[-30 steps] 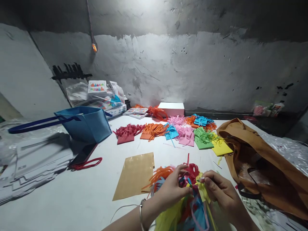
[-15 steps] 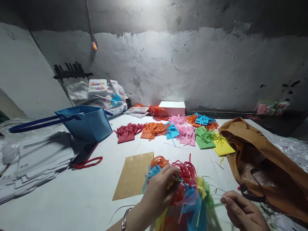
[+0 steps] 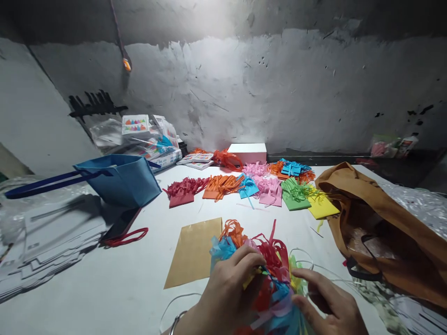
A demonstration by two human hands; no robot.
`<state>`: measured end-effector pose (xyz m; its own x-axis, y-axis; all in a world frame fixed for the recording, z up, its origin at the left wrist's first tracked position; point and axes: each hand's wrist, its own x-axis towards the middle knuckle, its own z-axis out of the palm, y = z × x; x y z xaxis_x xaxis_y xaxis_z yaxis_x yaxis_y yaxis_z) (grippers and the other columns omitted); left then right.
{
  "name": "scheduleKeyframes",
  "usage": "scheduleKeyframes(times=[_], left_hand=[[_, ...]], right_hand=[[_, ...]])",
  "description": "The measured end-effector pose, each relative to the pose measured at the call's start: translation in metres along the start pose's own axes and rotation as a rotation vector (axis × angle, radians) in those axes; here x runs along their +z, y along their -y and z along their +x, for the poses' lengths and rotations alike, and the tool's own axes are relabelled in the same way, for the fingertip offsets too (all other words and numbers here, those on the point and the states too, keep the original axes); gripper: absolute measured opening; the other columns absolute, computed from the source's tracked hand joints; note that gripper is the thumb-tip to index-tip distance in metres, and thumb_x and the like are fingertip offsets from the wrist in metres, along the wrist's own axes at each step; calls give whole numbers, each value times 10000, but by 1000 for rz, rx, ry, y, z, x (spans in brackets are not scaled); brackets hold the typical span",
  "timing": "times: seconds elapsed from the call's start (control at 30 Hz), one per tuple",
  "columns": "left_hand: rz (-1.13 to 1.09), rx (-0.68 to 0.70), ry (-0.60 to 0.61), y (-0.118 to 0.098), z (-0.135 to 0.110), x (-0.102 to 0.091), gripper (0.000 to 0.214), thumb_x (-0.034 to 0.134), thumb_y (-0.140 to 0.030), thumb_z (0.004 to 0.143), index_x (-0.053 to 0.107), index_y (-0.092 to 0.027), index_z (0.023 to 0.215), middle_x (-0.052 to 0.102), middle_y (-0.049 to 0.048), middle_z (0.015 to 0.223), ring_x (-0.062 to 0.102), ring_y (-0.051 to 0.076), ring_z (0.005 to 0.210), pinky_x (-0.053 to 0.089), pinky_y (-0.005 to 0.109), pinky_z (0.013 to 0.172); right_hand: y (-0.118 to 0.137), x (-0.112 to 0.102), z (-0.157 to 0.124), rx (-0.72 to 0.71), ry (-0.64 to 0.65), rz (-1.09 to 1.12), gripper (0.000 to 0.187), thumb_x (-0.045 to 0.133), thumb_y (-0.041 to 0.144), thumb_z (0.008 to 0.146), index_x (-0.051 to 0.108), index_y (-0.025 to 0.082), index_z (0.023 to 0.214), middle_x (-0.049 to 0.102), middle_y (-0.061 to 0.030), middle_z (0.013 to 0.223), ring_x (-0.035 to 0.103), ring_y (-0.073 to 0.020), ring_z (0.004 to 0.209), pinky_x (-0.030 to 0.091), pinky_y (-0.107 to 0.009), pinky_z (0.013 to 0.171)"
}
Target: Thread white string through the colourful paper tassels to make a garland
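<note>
In front of me is a tissue-paper tassel garland (image 3: pixel 275 298) bunched together in red, orange, blue, pink, yellow and green. My left hand (image 3: pixel 232 284), wearing a silver bracelet at the wrist, is closed around the middle of the bunch. The fingertips of my right hand (image 3: pixel 324 298) are on its right side, thumb and forefinger bent on either side of the strips by the yellow-green tassel (image 3: pixel 296 274). A thin white string (image 3: pixel 312 260) loops out from behind that tassel. The garland's lower end runs out of view. A brown paper sheet (image 3: pixel 193 253) lies just left of the bunch.
Behind lies a row of fringed paper stacks (image 3: pixel 223 186). A blue bag (image 3: pixel 120 179), white cut sheets (image 3: pixel 66 223) and a red cord (image 3: pixel 127 237) are at left. An open brown bag (image 3: pixel 377 228) stands at right. A white-topped box (image 3: pixel 247 151) sits by the wall.
My right hand has moved left from the loose string to the tassels. My left hand keeps its hold on the bunch. The view has shifted slightly.
</note>
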<state>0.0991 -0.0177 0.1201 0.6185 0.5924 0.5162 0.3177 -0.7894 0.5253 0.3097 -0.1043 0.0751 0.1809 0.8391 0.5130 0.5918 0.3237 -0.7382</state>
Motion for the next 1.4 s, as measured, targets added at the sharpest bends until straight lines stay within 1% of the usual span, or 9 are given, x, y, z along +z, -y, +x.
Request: scheduleKeyframes(times=[0.13,0.3,0.4,0.53,0.63,0.73,0.87,1.17,1.4], left_hand=[[78,0,70,0,-2,2,174,541,-153,952,536,-248,1098,673,47,946,677,185,777,483,255,644],[343,-13,211,6,-1,-1,188,442,-120,957,589,-220,1016,687,76,916,660,201,698,396,286,572],[385,-63,333,6,6,-10,211,448,-79,908,606,-215,872,667,66,875,629,186,664,347,280,555],[-82,-193,519,5,18,-26,113,583,-113,834,628,-216,823,625,10,817,559,153,687,361,246,593],[-478,-429,577,9,21,-32,115,640,-291,847,603,-209,774,504,-37,663,456,134,608,329,239,545],[-648,-573,526,15,18,-30,245,669,-424,825,590,-201,763,460,-50,626,433,129,593,309,238,532],[-511,-586,427,17,12,-28,226,628,-403,857,604,-189,792,483,-43,655,433,131,610,321,240,556],[122,-112,88,30,4,-48,166,527,-190,938,689,-223,924,686,66,889,616,175,706,444,258,617],[163,-84,90,49,-4,-64,429,679,-269,911,627,-318,1334,692,106,1296,725,269,1036,567,301,787]], right_hand=[[8,12,17,-375,115,-264,196,588,273,971,603,227,1161,733,-15,936,716,-146,781,533,-206,702],[4,25,23,-540,44,-616,193,465,97,932,619,213,922,601,-14,725,596,-176,583,368,-305,540],[8,19,26,-447,151,-567,218,457,83,873,593,232,792,581,-22,759,549,-161,583,298,-301,524],[18,-3,36,-163,558,-15,113,572,173,838,654,248,822,571,18,788,572,-124,695,374,-218,590],[14,-9,38,92,490,254,150,577,330,894,659,232,815,557,24,741,542,-130,681,398,-219,602],[2,-1,29,225,332,198,239,556,408,925,641,220,804,588,18,726,537,-139,664,402,-233,610],[-7,11,11,116,243,121,253,534,422,943,690,247,849,657,11,765,597,-142,687,450,-227,663],[-19,-26,19,-47,206,-115,233,560,437,967,741,290,968,753,8,788,717,-147,670,559,-187,626],[-25,-54,30,-225,128,-257,140,582,317,972,721,299,975,772,29,861,748,-134,742,563,-166,674]])
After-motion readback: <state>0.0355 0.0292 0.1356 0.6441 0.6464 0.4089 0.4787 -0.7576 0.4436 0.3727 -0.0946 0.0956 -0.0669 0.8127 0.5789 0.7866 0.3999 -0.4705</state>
